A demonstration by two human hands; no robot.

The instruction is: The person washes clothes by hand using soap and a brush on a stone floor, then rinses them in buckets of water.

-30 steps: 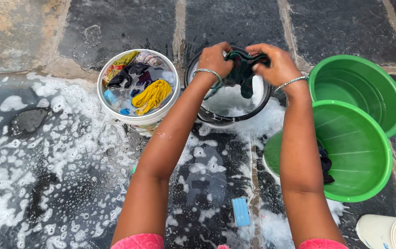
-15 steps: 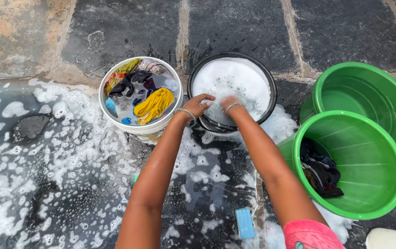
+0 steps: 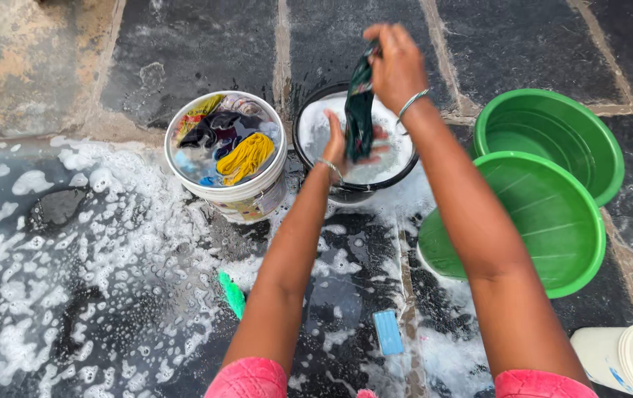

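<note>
White bucket (image 3: 226, 193), left of centre on wet stone floor: printed label on lower front wall, faded colours, partly seen. Inside bucket, at rim top-left: yellow-red crinkled wrapper (image 3: 195, 116), possibly sachet, half sunk among clothes. Bottom-right corner: white plastic container (image 3: 622, 361) lying on side, small blue mark near lid. No signs, no screens.

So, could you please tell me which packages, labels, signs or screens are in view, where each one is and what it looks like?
Printed label: on the outer wall of the white bucket of clothes, left of the black basin; a faded, multicoloured patch.
White plastic container: bottom right corner, lying beside the green tubs; round and pale, with small blue marks.
No signs or screens in view.
</note>
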